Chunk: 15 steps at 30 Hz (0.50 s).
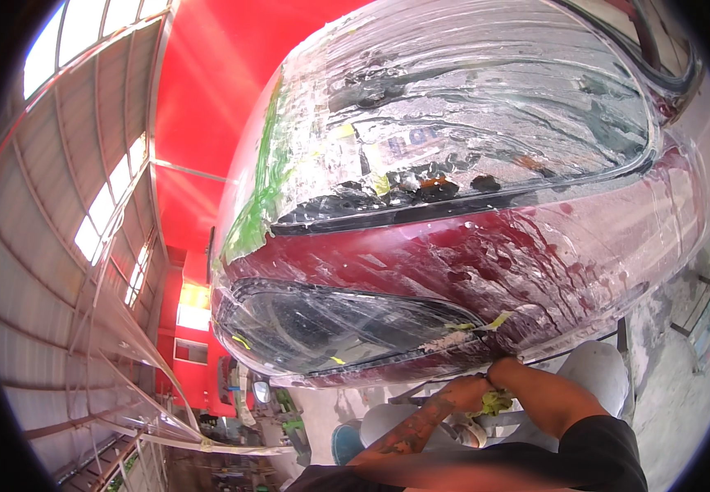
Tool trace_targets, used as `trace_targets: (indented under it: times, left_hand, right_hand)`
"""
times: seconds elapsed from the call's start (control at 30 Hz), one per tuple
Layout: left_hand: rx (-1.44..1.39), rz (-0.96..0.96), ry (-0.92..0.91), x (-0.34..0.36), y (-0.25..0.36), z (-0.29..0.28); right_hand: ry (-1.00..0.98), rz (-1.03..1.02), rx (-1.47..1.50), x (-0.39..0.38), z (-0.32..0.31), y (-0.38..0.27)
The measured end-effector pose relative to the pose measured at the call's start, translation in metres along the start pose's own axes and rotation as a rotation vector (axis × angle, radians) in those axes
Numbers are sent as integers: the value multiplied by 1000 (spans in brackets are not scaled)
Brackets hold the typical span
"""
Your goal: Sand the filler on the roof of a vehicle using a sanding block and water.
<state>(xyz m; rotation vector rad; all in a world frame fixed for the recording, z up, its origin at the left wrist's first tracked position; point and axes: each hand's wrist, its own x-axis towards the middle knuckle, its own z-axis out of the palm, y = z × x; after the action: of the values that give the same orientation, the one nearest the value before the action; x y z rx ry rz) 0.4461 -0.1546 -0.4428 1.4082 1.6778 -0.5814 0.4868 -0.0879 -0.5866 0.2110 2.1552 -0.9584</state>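
Observation:
My left hand (471, 392) and my right hand (502, 374) are close together, just below the lower edge of a dark red car body (420, 250). A crumpled wad of yellow-green material (496, 403), like balled tape or film, shows under the left hand's fingers. Both hands look closed. What the right fingers grip is hidden. Right above them, a loose strip of yellow-green tape (500, 321) sticks to the corner of the side window (347, 326). White dust and streaked wet marks cover the paint around it.
The car's large window (486, 107) is smeared with dust, paper scraps and dark patches, with green film (261, 197) along its left. A teal bucket (346, 444) stands by my left knee. A metal frame stand (703, 316) is on the concrete floor at right. A corrugated wall (52, 246) rises at left.

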Motion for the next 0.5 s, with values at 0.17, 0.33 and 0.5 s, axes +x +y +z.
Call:
trace_targets:
  times: [0.17, 0.33, 0.5]
  left_hand:
    - [-19, 17, 47, -1, 1, 4]
    - [-66, 1, 48, -5, 0, 6]
    - [-82, 19, 55, -9, 3, 9]
  right_hand:
    - [63, -11, 31, 1, 7, 6]
    - [168, -136, -75, 12, 18, 11]
    - [97, -185, -185, 21, 26, 16]
